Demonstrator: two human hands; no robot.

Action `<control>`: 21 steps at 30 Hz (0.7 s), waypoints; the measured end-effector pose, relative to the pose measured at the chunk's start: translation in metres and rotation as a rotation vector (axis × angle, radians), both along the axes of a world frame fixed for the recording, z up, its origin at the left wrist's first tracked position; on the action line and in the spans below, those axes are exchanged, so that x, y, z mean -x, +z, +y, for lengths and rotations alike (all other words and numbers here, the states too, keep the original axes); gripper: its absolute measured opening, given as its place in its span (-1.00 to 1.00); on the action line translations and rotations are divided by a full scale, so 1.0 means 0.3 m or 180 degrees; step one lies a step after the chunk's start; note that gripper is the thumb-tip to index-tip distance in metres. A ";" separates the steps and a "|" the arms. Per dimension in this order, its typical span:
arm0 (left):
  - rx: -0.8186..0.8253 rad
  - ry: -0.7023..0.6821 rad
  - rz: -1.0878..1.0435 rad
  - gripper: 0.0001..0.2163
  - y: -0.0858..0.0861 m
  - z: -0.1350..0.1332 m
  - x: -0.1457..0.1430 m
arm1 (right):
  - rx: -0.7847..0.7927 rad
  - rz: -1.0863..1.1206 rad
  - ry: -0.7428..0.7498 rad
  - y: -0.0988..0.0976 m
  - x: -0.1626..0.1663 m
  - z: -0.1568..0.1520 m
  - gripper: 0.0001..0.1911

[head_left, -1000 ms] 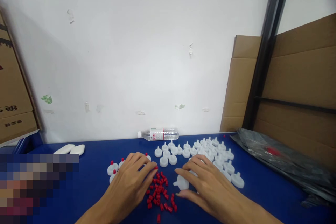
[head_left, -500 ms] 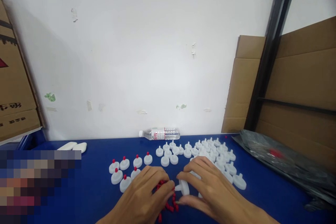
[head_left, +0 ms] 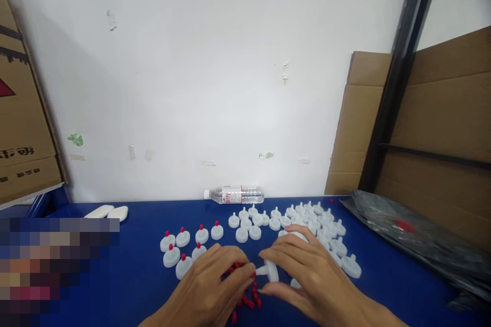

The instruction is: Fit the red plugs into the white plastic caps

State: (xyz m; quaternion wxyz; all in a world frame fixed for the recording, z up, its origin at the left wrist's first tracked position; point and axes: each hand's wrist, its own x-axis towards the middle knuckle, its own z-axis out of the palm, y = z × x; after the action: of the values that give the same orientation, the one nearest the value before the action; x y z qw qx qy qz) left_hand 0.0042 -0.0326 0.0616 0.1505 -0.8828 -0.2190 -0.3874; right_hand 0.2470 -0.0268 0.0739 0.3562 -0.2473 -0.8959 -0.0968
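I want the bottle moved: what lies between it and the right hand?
In the head view, white spouted lids stand on the blue table between the right hand and the bottle.

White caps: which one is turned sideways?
The white cap in the right hand: its nozzle points toward the left hand, while other visible nozzles point up.

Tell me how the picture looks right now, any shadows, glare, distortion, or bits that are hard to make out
In the head view, a faint shadow darkens the left of the wall; pale glare streaks the grey plastic sheeting; the crowded white caps blend together; coarse pixel blocks hide the lower left corner.
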 end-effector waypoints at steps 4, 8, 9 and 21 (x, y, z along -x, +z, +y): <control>-0.0031 0.0051 -0.0019 -0.81 -0.001 0.002 0.001 | -0.0241 0.0081 0.0018 0.012 0.003 -0.009 -0.69; -0.0226 0.0082 -0.0075 -0.83 -0.026 0.014 -0.003 | -0.0437 0.0198 0.0055 0.023 0.003 -0.021 -0.69; -0.0279 0.0104 -0.0085 -0.82 -0.034 0.017 -0.003 | -0.0468 0.0216 0.0057 0.024 0.003 -0.023 -0.69; -0.0103 0.0015 -0.0005 -0.81 -0.026 -0.005 -0.016 | -0.0497 0.0346 0.0158 0.009 0.019 -0.030 -0.70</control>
State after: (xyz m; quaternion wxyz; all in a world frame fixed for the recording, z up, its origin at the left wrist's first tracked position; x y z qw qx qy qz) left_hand 0.0090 -0.0342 0.0539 0.1655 -0.8794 -0.2149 -0.3913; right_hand 0.2413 -0.0360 0.0767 0.4247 -0.2014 -0.8708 -0.1439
